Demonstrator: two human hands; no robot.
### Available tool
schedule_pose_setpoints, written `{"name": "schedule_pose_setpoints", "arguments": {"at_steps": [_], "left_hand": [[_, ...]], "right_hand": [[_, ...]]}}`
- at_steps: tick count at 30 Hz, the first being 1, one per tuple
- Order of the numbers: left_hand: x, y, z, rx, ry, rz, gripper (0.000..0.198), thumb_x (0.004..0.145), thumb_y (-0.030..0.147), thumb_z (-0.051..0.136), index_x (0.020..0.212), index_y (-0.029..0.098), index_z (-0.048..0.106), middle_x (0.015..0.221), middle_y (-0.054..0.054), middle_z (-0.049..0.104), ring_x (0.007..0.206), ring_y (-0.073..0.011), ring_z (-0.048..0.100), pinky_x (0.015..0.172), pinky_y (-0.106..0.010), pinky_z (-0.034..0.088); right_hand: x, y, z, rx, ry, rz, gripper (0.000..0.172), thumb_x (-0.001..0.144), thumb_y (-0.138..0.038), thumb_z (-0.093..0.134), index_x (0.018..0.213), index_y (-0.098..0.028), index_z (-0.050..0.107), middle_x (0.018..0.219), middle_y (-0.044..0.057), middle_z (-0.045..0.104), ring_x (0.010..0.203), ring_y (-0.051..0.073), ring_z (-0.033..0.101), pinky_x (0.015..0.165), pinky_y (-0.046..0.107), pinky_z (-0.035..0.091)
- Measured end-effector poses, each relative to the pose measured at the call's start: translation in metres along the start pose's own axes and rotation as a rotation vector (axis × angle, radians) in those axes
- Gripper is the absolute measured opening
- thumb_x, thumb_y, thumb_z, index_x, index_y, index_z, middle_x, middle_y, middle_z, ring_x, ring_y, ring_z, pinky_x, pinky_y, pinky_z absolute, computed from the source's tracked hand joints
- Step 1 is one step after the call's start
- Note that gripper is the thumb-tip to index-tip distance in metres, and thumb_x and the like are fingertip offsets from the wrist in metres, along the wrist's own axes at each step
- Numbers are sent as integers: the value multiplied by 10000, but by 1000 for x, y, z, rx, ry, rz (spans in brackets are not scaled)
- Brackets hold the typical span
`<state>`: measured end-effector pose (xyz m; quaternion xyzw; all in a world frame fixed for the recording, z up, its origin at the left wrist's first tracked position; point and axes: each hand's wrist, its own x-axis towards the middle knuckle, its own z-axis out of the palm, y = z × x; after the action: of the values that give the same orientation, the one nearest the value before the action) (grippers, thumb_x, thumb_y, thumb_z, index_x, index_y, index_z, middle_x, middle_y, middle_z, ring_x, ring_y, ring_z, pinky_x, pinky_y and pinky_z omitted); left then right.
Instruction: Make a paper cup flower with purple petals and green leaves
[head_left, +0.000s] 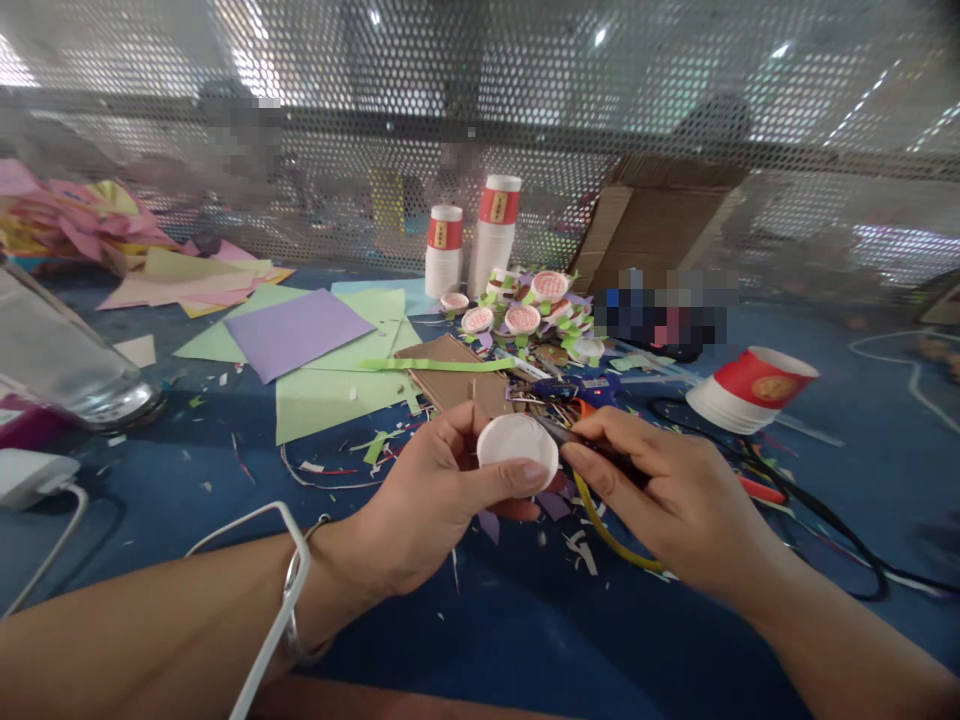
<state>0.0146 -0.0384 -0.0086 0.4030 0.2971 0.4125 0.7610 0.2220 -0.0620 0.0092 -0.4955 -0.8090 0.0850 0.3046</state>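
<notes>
My left hand [442, 495] pinches a white round paper-cup base [517, 448], with the thumb across its face. Held in my right hand [660, 490] is a dark slim tool [556, 432] whose tip meets the right rim of the cup base; the fingers hide most of it, so its kind is unclear. Behind both hands lies a piece of brown cardboard [454, 368] with a light green paper strip [435, 365] across it. A pile of cut cup bases [523, 319] with red print and green paper bits sits farther back.
Two stacks of paper cups [493, 250] stand by the perforated metal screen. A red and white cup [754, 388] tilts at right near a black cable [817, 510]. Coloured paper sheets [300, 330] and a clear glass [82, 350] are at left. A white cable [281, 610] crosses my left wrist.
</notes>
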Motion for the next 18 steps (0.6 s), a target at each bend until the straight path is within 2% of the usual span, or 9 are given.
{"name": "schedule_pose_setpoints", "arguments": {"at_steps": [5,8,13,18], "left_hand": [[3,2,-1,-1,49,4,352,742,217,899,841,166,565,873,-13,731,817,-177,775,578,-184,587],[4,2,-2,44,83,19,359,722,231,906,852,166,578,874,-18,721,815,-183,766,578,-200,590],[5,2,-3,81,105,25,374,732,242,889,986,161,627,925,-34,731,811,-169,756,605,-202,597],[3,1,-7,233,79,135,332,787,320,848,969,176,611,879,-21,702,792,-164,736,603,-223,610]], "right_hand": [[2,4,-1,-28,-3,83,228,1042,-390,525,914,-222,612,731,-3,683,598,142,595,534,252,427],[1,5,0,-28,-5,84,237,1038,-419,532,928,-222,608,731,-7,676,601,141,586,545,251,429],[-1,4,3,-1,-64,68,239,1048,-428,531,959,-220,607,704,-18,650,597,139,583,547,254,412],[-1,2,1,-1,-75,72,237,1042,-418,536,940,-215,606,764,11,702,643,157,632,553,261,426]]}}
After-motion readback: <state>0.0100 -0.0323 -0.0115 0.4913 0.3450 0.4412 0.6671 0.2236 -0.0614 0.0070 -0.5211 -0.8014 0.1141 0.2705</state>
